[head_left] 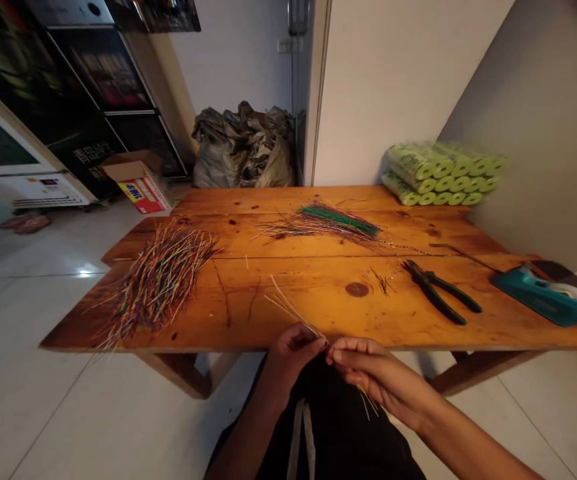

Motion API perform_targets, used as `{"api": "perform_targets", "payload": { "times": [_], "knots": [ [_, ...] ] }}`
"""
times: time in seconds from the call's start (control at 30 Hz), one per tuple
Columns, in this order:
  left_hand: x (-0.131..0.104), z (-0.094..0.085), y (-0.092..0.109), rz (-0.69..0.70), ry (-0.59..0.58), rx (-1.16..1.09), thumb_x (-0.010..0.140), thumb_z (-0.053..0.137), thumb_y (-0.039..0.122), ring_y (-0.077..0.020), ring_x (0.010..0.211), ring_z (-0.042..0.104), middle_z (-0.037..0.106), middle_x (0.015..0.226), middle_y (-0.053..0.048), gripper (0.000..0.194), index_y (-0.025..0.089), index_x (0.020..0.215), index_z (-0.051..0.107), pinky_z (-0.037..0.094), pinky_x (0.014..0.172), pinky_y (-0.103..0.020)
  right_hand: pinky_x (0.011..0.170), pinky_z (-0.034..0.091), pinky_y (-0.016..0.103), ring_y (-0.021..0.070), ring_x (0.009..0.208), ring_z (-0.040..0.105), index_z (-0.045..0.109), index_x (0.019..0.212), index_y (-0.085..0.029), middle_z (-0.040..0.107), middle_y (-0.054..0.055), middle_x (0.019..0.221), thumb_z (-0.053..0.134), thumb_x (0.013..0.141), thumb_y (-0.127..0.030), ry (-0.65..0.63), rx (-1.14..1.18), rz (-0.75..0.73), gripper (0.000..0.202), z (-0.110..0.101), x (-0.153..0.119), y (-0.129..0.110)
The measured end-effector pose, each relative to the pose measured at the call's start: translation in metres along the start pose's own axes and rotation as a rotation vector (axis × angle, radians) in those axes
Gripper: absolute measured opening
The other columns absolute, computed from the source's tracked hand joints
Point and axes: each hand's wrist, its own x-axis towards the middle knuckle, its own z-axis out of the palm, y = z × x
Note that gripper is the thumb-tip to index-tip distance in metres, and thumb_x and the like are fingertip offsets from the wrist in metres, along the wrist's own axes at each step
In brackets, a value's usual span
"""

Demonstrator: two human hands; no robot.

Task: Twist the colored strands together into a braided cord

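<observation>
At the table's front edge, my left hand (296, 348) pinches a few thin, pale yellowish wires (292, 310), whose ends fan out toward the upper left. My right hand (361, 363) is close beside it with fingers closed on the same wires. More yellowish ends hang out below the right palm. Where the fingertips almost meet, the wires are mostly hidden. A loose heap of multicoloured wires (163, 280) lies to the left on the table. Farther back is a bundle of wires (341, 221) with a green middle.
Dark-handled cutting pliers (441, 290) and a teal tape dispenser (543, 293) lie on the right of the wooden table (308, 280). Short wire scraps (382, 281) are near the pliers. Stacked green-yellow rolls (438, 175) stand at the back right. A cardboard box (141, 187) sits on the floor.
</observation>
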Motion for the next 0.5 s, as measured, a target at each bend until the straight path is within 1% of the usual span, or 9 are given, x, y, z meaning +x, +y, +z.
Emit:
{"api": "perform_targets", "payload": {
  "times": [0.1,0.17,0.23,0.27,0.3,0.37,0.43,0.5],
  "knots": [
    [-0.001,-0.001,0.002,-0.026,-0.034,-0.052,0.062,0.071,0.022,-0.0105,0.065,0.056,0.064,0.065,0.001,0.01,0.016,0.064,0.063,0.041,0.066,-0.022,0.048,0.039,0.008,0.0009,0.053,0.045,0.068,0.072,-0.013,0.059,0.0,0.071,0.073,0.065,-0.018,-0.033,0.094,0.012,0.01,-0.001,-0.002,0.006],
    [-0.001,-0.002,0.002,-0.033,-0.045,-0.074,0.061,0.071,0.022,-0.011,0.065,0.057,0.065,0.066,0.0,0.011,0.015,0.063,0.063,0.042,0.066,-0.022,0.048,0.039,0.009,0.0009,0.052,0.044,0.068,0.072,-0.013,0.06,0.001,0.073,0.071,0.067,-0.018,-0.061,0.108,0.022,0.008,-0.001,-0.005,0.008],
    [0.0,-0.003,0.001,-0.038,-0.052,-0.096,0.061,0.072,0.021,-0.0105,0.062,0.057,0.064,0.063,0.001,0.011,0.015,0.061,0.062,0.042,0.065,-0.022,0.053,0.042,0.011,0.0023,0.056,0.047,0.067,0.072,-0.013,0.061,0.002,0.076,0.07,0.068,-0.017,-0.087,0.087,0.017,0.006,-0.001,-0.007,0.009],
    [0.0,-0.004,0.0,-0.038,-0.049,-0.109,0.06,0.072,0.02,-0.0101,0.06,0.056,0.063,0.061,0.001,0.011,0.016,0.061,0.062,0.042,0.064,-0.021,0.058,0.044,0.012,0.004,0.062,0.051,0.067,0.072,-0.014,0.062,0.003,0.079,0.069,0.069,-0.017,-0.088,0.073,-0.002,0.005,-0.001,-0.008,0.008],
    [0.001,-0.005,-0.001,-0.035,-0.037,-0.121,0.06,0.072,0.02,-0.0099,0.059,0.056,0.063,0.061,0.001,0.011,0.016,0.061,0.062,0.042,0.063,-0.021,0.065,0.046,0.015,0.0064,0.07,0.054,0.066,0.072,-0.015,0.062,0.003,0.082,0.069,0.069,-0.017,-0.074,0.062,-0.031,0.005,-0.002,-0.008,0.008],
    [0.001,-0.006,-0.002,-0.023,0.004,-0.141,0.059,0.073,0.02,-0.0098,0.06,0.055,0.063,0.061,0.002,0.012,0.016,0.061,0.062,0.042,0.064,-0.021,0.076,0.046,0.022,0.0108,0.081,0.056,0.065,0.072,-0.017,0.06,0.002,0.083,0.069,0.069,-0.02,-0.002,0.055,-0.109,0.006,-0.004,-0.006,0.005],
    [0.0,-0.005,-0.002,-0.023,0.034,-0.144,0.058,0.073,0.021,-0.0099,0.062,0.055,0.063,0.063,0.001,0.012,0.016,0.061,0.062,0.042,0.065,-0.021,0.076,0.047,0.025,0.0119,0.08,0.056,0.063,0.073,-0.019,0.059,0.001,0.081,0.069,0.069,-0.025,0.082,0.051,-0.177,0.009,-0.005,-0.001,0.002],
    [-0.001,-0.004,-0.001,-0.036,0.041,-0.138,0.057,0.073,0.022,-0.0104,0.063,0.055,0.063,0.063,0.001,0.012,0.016,0.06,0.063,0.042,0.066,-0.022,0.072,0.047,0.023,0.0104,0.074,0.056,0.063,0.075,-0.019,0.058,0.0,0.078,0.069,0.069,-0.028,0.142,0.012,-0.216,0.012,-0.004,0.005,0.0]
  ]
}}
